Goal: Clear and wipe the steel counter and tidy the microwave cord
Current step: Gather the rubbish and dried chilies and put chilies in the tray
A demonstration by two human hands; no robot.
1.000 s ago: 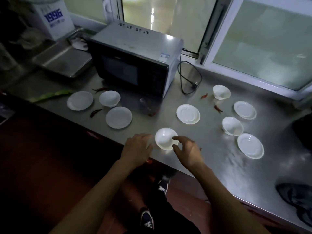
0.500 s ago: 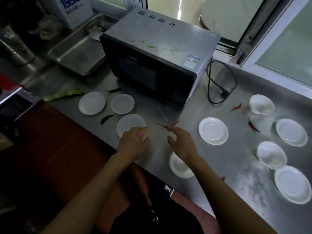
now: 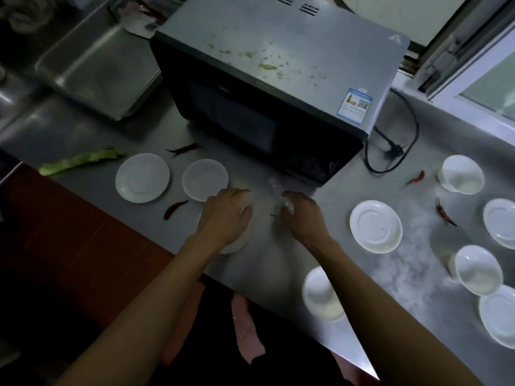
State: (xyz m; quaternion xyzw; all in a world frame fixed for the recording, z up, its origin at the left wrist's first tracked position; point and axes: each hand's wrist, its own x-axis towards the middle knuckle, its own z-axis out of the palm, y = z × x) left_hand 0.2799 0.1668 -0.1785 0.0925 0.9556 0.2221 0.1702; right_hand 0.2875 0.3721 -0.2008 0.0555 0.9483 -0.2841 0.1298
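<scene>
Two hands of yours work just in front of the microwave (image 3: 278, 87) on the steel counter (image 3: 278, 263). Your left hand (image 3: 225, 215) lies palm-down over a white saucer (image 3: 235, 245), fingers loosely curled; whether it grips the rim you cannot tell. Your right hand (image 3: 302, 215) pinches a small clear, blurred object (image 3: 281, 200) between thumb and fingers. Left of the microwave's front lie two more white dishes (image 3: 142, 178), dried red chillies (image 3: 175, 208) and a green stalk (image 3: 80, 161). Right of the microwave the black cord (image 3: 401, 129) loops loose on the counter, its plug beside the corner, with white bowls (image 3: 461, 174) and saucers beyond.
</scene>
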